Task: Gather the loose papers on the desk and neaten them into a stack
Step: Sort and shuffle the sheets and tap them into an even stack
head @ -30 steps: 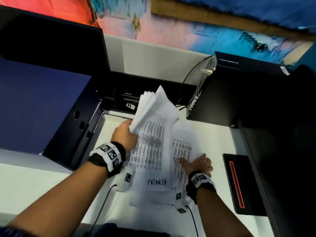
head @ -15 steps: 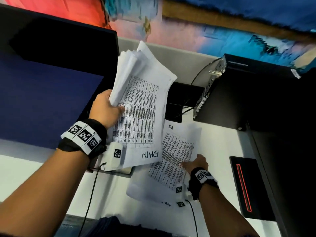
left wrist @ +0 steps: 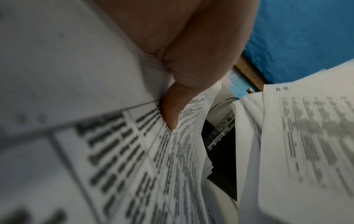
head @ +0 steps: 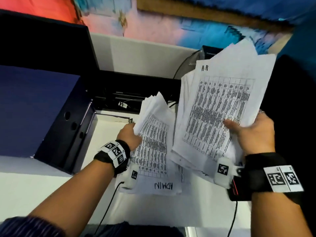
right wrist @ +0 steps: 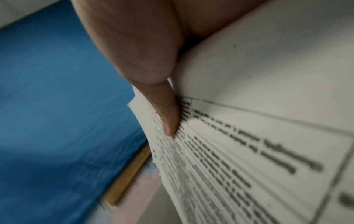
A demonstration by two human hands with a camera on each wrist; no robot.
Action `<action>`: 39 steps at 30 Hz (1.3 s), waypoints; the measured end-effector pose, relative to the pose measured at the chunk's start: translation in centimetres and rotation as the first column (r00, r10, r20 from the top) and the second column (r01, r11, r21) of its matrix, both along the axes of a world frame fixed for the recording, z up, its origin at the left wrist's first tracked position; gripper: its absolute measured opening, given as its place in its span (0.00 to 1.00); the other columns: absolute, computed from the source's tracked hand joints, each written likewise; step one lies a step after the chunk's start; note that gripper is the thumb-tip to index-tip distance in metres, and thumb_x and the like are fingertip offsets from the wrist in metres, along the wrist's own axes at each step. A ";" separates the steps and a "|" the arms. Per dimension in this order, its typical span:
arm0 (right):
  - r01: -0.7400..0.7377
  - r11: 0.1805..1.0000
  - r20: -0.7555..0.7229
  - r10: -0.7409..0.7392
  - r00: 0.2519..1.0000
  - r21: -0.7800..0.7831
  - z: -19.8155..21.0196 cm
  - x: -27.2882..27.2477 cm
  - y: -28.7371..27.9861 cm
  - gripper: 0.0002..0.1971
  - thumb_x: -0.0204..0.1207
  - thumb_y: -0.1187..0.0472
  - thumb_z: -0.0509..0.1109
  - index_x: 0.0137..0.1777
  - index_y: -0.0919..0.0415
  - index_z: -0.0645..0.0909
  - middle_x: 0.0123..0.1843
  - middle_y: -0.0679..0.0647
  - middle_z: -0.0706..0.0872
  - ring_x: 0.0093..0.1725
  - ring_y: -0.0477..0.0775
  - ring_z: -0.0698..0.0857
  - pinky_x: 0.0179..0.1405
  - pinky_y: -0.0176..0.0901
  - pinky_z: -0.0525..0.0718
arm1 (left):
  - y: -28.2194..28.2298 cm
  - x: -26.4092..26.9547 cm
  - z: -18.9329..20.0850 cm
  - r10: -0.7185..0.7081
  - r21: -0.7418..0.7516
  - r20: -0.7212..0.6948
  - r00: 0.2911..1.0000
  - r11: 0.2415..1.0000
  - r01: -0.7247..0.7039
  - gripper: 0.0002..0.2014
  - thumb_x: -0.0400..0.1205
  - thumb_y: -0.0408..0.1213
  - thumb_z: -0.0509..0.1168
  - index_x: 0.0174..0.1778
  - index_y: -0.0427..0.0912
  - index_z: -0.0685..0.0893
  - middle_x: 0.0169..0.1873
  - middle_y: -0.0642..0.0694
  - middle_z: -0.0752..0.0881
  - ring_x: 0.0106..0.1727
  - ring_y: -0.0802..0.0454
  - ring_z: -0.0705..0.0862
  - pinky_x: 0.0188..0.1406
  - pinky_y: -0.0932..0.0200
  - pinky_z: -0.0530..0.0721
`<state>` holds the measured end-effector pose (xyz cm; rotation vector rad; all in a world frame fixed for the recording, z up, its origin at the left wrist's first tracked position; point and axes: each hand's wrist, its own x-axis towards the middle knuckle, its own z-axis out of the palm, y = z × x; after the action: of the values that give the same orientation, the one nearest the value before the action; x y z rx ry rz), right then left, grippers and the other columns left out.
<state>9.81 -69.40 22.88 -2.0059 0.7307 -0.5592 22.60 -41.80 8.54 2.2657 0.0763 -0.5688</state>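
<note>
Head view: white worktop (head: pixel 42 177) is carrying a large dark blue box (head: pixel 34 113) at the left, with a black monitor (head: pixel 44 41) standing behind it. A black computer case (head: pixel 207 52) is peeking out at the back right, mostly hidden by paper, a cable curving beside it. These are showing only in the head view, apart from a sliver of the case's ports in the left wrist view.

The HR bundle (head: pixel 222 106), a thick sheaf of printed tables marked "H-R" at its top, is being held up off the worktop on the right, tilted, its sheets fanned unevenly. The right hand (head: pixel 254 134) is gripping its right edge, thumb lying across the printed face. The right wrist view is showing what the head view cannot: the thumb (right wrist: pixel 164 112) pressing flat on the top sheet, and many loose sheet edges splaying below it. The fingers behind the sheaf are out of sight.

The ADMIN bundle (head: pixel 153 151), smaller in frame, lettered "ADMIN" at its near end, is sitting lower and left of the HR bundle. Whether its near end is touching the worktop I cannot tell. The left hand (head: pixel 130 135) is clamping its left edge. The left wrist view is showing the thumb (left wrist: pixel 172 109) on the printed top sheet, the HR bundle (left wrist: pixel 306 136) hanging just beside at the right, with a dark gap between the two.

A few further sheets (head: pixel 181 171) are lying beneath, between the bundles.
</note>
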 end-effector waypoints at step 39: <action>0.163 0.939 -0.278 -0.250 0.927 -0.302 -7.4 1.8 -0.9 0.12 0.80 0.57 0.71 0.46 0.66 0.87 0.42 0.68 0.88 0.47 0.67 0.86 0.48 0.48 0.81 | 0.4 0.6 -3.6 -0.012 0.286 0.046 0.999 0.958 -0.001 0.15 0.78 0.28 0.64 0.62 0.35 0.75 0.52 0.35 0.86 0.52 0.34 0.86 0.48 0.49 0.84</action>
<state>11.64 -70.34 15.45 -2.3229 1.1228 -0.4899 23.23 -41.41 4.92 2.5600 0.1367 -0.5351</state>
